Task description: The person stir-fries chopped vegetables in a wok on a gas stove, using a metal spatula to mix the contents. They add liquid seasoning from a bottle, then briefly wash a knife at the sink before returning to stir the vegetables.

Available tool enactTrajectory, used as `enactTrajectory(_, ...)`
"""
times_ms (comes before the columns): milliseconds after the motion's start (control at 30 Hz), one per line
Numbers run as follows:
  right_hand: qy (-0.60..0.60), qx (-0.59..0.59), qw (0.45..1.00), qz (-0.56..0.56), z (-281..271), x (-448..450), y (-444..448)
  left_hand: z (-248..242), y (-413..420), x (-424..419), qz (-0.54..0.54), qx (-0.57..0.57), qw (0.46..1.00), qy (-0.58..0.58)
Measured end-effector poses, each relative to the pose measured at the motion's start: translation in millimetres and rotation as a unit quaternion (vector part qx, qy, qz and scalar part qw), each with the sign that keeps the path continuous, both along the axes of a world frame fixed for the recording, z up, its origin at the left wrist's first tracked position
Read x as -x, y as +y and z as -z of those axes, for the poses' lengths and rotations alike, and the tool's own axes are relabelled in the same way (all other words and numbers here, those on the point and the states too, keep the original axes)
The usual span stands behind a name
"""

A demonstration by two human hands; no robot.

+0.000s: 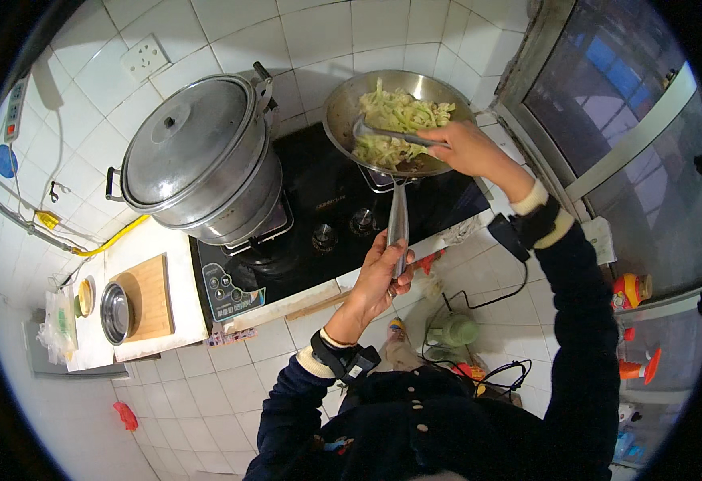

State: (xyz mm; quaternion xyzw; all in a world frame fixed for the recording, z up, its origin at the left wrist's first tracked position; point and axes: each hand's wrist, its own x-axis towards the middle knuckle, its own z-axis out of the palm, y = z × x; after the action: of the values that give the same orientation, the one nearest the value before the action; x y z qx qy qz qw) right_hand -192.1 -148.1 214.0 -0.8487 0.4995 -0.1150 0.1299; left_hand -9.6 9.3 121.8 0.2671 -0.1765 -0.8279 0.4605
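My left hand (382,270) grips the long metal handle (398,216) of a steel wok (340,120). The wok sits over the right burner of a black glass gas hob (302,174). Chopped pale-green vegetable, which looks like cabbage (402,111), fills much of its bowl, with some brown residue near the front rim. In my right hand (468,150) is a grey spatula or turner (396,135), held above the wok's right edge. Its head rests at the left side of the vegetable, and the lower part of that head is hard to make out.
A tall lidded aluminium steamer pot (206,156) stands on the left burner. Left of the hob, a steel bowl (116,312) overlaps a wooden cutting board (152,294). A yellow gas hose (116,237) runs behind. At right are a window frame (558,138) and a green container (456,329) on the floor.
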Motion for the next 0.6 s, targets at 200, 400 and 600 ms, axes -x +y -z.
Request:
enactTrajectory(200, 0.234, 0.264, 0.932, -0.087, -5, 10, 32, 1, 0, 2, -0.005, 0.006, 1.0, -0.004)
enactTrajectory(400, 0.174, 0.25, 0.952, -0.019, -17, 60, 53, 3, -1, 2, -0.004, -0.003, 1.0, -0.007)
enactTrajectory(600, 0.051, 0.185, 0.981, 0.006, -25, 94, 78, 0, 0, 2, -0.007, -0.012, 1.0, -0.01)
